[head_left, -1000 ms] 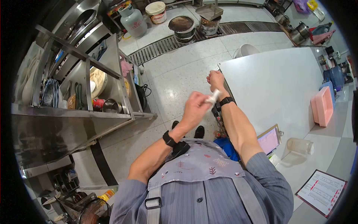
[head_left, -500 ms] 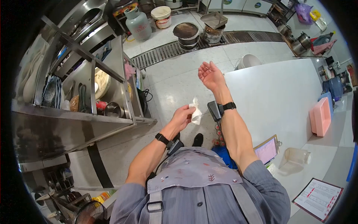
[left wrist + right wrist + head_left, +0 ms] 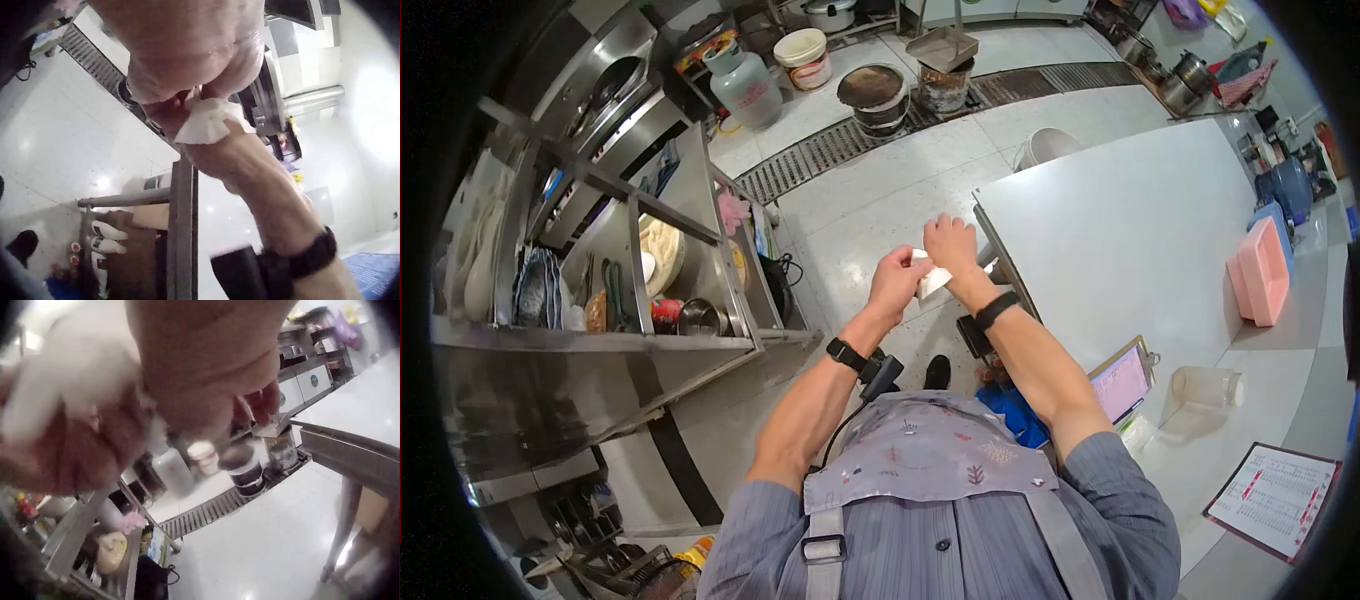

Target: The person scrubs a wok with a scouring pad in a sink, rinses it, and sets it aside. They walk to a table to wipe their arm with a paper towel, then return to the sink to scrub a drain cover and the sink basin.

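Note:
In the head view my left hand (image 3: pixel 895 283) pinches a crumpled white tissue (image 3: pixel 935 284) and holds it against my right hand near the wrist. My right hand (image 3: pixel 951 243) reaches forward with its back upward and its fingers loosely bent, and I see nothing in it. The left wrist view shows the tissue (image 3: pixel 207 123) sticking out under my left hand (image 3: pixel 194 47), lying over the skin of the right wrist. In the right wrist view my right hand (image 3: pixel 209 365) fills the top, and my left hand (image 3: pixel 75 447) is a blur beside it.
A white table (image 3: pixel 1120 220) stands to the right, with a clipboard (image 3: pixel 1122 380), a clear jar (image 3: pixel 1206 387) and pink bins (image 3: pixel 1262 272) on it. Metal shelving (image 3: pixel 600 330) is on the left. Beyond are a gas cylinder (image 3: pixel 743 86) and lidded buckets (image 3: pixel 874 100) beside a floor drain.
Half a second ago my right hand was palm up and apart from the tissue. It has turned over and drawn back, and my left hand has brought the tissue up against it.

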The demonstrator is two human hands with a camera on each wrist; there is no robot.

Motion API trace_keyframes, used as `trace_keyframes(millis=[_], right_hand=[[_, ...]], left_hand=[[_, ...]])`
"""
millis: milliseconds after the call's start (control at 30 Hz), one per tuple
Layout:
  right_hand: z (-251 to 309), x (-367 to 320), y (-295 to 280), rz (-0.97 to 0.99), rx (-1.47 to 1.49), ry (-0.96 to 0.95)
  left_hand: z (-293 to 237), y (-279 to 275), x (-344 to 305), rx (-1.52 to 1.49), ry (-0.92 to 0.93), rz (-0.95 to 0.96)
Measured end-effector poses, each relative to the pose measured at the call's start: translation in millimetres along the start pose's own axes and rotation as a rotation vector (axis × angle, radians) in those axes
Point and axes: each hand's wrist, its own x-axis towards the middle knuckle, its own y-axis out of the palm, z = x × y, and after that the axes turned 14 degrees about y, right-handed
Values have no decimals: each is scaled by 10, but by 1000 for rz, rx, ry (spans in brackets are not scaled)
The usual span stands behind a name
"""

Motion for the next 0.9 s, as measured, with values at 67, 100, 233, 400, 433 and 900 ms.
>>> trace_keyframes(millis=[67,100,233,400,433,900], right_hand=[[-98,-186,-217,255,-15,-84],[-148,-243,-288,251,-11,-68],[-237,-447,-530,61,887,-40],[-642,-414,-313,132,1000,278],[-731,-405,-338,134,1006,271],[-281,-276,-985,572,543,-482]], left_hand=[[134,24,79,19,75,-115],[142,37,127,27,73,-100],[193,121,196,-113,-98,-138],[-447,488,-111,-710,-288,252],[-429,451,-105,-706,-283,245],[50,507,-98,964,378,735]])
